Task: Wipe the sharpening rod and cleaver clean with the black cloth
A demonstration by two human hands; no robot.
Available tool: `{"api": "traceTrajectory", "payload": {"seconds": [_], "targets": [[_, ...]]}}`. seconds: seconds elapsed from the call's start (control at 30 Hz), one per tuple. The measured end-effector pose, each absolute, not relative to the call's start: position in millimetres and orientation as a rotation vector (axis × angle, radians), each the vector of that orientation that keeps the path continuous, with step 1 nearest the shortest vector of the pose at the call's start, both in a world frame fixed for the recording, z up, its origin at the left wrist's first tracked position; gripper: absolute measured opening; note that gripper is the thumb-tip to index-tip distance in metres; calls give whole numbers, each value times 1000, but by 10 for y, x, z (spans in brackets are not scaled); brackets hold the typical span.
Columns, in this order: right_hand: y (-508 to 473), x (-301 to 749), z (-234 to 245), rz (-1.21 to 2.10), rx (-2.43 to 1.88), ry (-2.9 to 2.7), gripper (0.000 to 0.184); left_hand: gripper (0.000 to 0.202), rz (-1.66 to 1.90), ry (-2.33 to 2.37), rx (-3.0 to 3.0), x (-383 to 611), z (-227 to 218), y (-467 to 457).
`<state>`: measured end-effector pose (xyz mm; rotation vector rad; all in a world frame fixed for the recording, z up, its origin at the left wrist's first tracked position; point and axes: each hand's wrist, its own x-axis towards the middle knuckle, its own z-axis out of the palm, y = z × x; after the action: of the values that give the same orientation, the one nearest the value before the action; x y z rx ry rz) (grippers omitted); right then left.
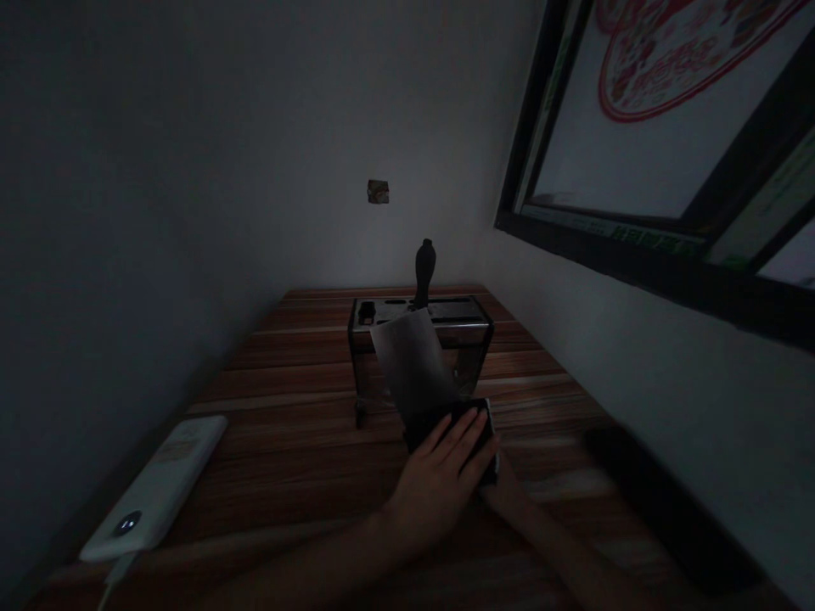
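A cleaver with a wide grey blade stands tilted in front of a metal knife holder on the wooden table. Its lower end disappears into a black object that I cannot make out in the dim light. My left hand lies on top of this black object with its fingers stretched flat. My right hand reaches in from the right and sits under the left hand, its fingers hidden. A black handle sticks up from the holder's slots.
A white power bank with a cable lies near the table's left edge. A long dark blurred object rests along the right wall. Above it is a dark-framed window with a red paper decoration. Walls close off the table on three sides.
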<state>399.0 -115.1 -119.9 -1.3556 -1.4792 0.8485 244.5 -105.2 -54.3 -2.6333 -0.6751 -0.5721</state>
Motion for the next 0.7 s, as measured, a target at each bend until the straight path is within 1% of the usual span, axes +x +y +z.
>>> {"api": "traceTrajectory", "payload": {"seconds": [0.1,0.23,0.47,0.7], "targets": [[-1148,3963,-1152,865,-1347,-1459,53,47,-568,-683,-2643,2441,-498,-1046],[-1139,3921,-1098,853,-1326,-1426,55,47,-585,-705,-2665,2433,-445,-1031],[-1132,3883,-1036,911,-1353,-1414,52,50,-586,-744,-2686,2435,-405,-1009],[-1098,3841,-932,875,-1308,-1443,41,60,-657,-857,-2641,2356,-189,-844]]}}
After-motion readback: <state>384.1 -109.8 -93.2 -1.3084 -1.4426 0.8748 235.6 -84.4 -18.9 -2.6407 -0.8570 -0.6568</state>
